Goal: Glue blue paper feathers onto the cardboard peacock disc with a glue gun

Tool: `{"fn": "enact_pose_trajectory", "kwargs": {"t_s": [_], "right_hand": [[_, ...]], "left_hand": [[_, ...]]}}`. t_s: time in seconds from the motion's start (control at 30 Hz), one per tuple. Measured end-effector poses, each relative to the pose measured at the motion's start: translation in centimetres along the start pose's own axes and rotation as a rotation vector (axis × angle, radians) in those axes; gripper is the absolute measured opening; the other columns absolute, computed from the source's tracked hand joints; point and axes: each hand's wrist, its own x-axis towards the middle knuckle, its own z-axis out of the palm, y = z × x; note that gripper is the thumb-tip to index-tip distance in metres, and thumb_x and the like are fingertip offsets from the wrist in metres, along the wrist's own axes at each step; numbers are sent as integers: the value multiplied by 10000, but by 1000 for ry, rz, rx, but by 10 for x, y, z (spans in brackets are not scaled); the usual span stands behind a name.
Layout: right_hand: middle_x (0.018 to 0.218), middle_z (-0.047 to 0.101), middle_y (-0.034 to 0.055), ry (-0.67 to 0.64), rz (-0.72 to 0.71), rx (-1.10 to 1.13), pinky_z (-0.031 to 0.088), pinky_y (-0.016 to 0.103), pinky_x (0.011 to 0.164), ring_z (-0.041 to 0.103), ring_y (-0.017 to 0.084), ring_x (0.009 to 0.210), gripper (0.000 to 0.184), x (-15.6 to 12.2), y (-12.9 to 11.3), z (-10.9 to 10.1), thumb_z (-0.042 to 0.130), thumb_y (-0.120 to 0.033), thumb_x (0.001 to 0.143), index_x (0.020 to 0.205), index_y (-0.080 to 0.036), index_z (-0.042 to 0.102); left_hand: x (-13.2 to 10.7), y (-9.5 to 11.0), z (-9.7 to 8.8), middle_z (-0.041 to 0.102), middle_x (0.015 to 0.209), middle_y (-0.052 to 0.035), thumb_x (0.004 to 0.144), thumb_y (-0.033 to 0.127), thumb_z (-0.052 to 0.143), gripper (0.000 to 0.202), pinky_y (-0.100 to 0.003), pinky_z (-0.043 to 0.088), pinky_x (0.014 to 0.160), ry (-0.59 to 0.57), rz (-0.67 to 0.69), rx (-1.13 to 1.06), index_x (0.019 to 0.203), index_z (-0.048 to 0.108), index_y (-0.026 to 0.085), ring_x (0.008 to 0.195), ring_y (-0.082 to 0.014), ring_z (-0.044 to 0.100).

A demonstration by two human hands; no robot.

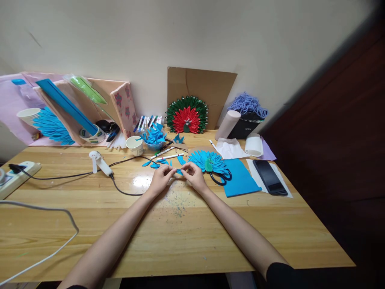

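Note:
My left hand and my right hand meet over the middle of the wooden table. Both pinch a small blue paper piece between their fingertips. Just right of my right hand lies a blue paper peacock fan with a green body. Black-handled scissors lie against a blue paper sheet. Loose blue paper petals and two markers lie just behind my hands. A bowl of blue petals stands further back.
A red and green paper peacock leans on cardboard at the wall. A paper cup, glue gun with cable, power strip, black phone, white rolls, yarn and foam sheets surround the work area.

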Motion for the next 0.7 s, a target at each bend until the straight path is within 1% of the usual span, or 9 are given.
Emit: {"fn": "enact_pose_trajectory", "kwargs": {"t_s": [0.2, 0.3, 0.43, 0.5, 0.57, 0.63, 0.7], "right_hand": [[805, 581, 37, 47, 36, 15, 476, 251, 610, 569, 159, 751, 200, 0, -4, 0, 584, -362, 741, 811, -183, 530], [788, 575, 34, 77, 64, 65, 485, 250, 575, 564, 148, 694, 235, 1, -3, 0, 554, -396, 766, 865, -186, 516], [705, 570, 15, 101, 95, 130, 469, 236, 519, 538, 121, 586, 241, 0, -2, 0, 479, -415, 822, 865, -180, 513], [692, 570, 11, 80, 77, 125, 454, 224, 501, 534, 116, 580, 240, -3, -3, 1, 482, -412, 825, 859, -177, 518], [681, 563, 4, 39, 52, 92, 448, 219, 501, 537, 117, 591, 235, -8, -5, 3, 493, -409, 823, 857, -179, 522], [671, 558, -1, -19, 34, 38, 449, 223, 507, 541, 119, 590, 231, -14, -8, 7, 494, -407, 826, 855, -181, 527], [673, 561, 3, -95, 27, -23, 455, 231, 508, 549, 126, 591, 229, -20, -13, 14, 495, -405, 826, 861, -182, 535]], "left_hand": [[0, 3, -1, 572, 657, -20, 796, 383, 518, 264, -257, 383, 619, -14, 16, -15, 655, 596, 174, 643, -154, 512], [-1, 5, -1, 576, 665, -24, 797, 365, 515, 249, -257, 389, 620, 1, 19, -17, 660, 597, 175, 651, -158, 518], [-6, 14, -6, 576, 677, -19, 799, 351, 517, 232, -241, 383, 574, 34, 19, 28, 669, 597, 177, 626, -146, 519], [-11, 20, -16, 589, 696, -18, 788, 351, 535, 219, -237, 383, 580, 56, 16, 45, 671, 603, 180, 638, -144, 523], [-18, 23, -33, 609, 712, -19, 778, 348, 553, 205, -244, 390, 625, 98, 11, 66, 672, 613, 183, 674, -151, 532], [-30, 23, -57, 622, 717, -22, 768, 342, 567, 190, -257, 390, 669, 164, 5, 93, 677, 621, 185, 708, -161, 537], [-44, 18, -82, 619, 704, -24, 759, 341, 577, 182, -267, 390, 679, 237, -1, 106, 673, 620, 187, 708, -167, 535]]}}
